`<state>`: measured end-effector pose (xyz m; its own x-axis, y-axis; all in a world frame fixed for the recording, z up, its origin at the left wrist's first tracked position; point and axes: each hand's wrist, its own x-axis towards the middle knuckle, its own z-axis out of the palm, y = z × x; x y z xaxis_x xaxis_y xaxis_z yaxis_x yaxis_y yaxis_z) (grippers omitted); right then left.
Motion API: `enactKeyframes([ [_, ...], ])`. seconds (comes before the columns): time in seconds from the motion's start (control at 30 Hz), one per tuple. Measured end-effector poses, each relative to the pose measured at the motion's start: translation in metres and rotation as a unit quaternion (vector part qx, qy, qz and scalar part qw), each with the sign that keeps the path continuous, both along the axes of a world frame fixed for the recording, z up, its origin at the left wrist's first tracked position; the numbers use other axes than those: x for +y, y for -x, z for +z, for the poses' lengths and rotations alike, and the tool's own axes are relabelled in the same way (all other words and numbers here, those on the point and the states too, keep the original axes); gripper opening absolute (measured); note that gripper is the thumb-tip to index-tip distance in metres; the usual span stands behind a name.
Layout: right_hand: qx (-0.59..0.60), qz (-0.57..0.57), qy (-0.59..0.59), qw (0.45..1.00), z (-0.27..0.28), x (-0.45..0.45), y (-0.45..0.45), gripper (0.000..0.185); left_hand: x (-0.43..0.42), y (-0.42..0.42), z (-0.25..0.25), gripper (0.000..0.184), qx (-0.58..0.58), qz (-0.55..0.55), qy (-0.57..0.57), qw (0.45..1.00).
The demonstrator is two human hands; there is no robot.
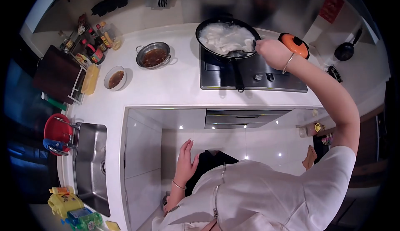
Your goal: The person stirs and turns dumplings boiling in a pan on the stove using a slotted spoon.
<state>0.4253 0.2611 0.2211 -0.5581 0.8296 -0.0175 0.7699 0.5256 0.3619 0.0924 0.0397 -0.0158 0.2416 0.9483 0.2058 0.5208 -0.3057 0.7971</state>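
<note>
A black wok [201, 43] sits on the stove, with pale pieces of food [227, 37], perhaps dumplings, in cloudy liquid. My right hand [273, 54] is at the wok's right rim, fingers closed round the handle of a cooking utensil [238, 53]. Its dark head dips into the food near the front rim; its exact kind is unclear. The wok's long handle [238, 76] points toward me, with no hand on it. My left hand [186, 162] hangs low beside my body, fingers stretched out, holding nothing.
An orange pot lid [294, 45] lies right of the wok on the gas stove [283, 83]. Left on the counter are a metal pan [141, 47] and a white bowl [124, 81], both with brown sauce. Sauce bottles [93, 53], a sink [89, 164] and detergent bottles [66, 204] line the left.
</note>
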Motion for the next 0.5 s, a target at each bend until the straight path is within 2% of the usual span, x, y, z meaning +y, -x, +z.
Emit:
enactKeyframes([
  [0.17,0.009,0.007,-0.011,1.0,-0.015,0.005,-0.006,0.013,-0.003,-0.003,0.001,0.047,0.027,0.007,-0.003,1.0],
  [0.5,0.006,0.034,-0.029,0.999,-0.039,0.029,-0.017,0.014,-0.012,-0.012,0.001,0.049,0.012,0.047,0.013,0.999],
])
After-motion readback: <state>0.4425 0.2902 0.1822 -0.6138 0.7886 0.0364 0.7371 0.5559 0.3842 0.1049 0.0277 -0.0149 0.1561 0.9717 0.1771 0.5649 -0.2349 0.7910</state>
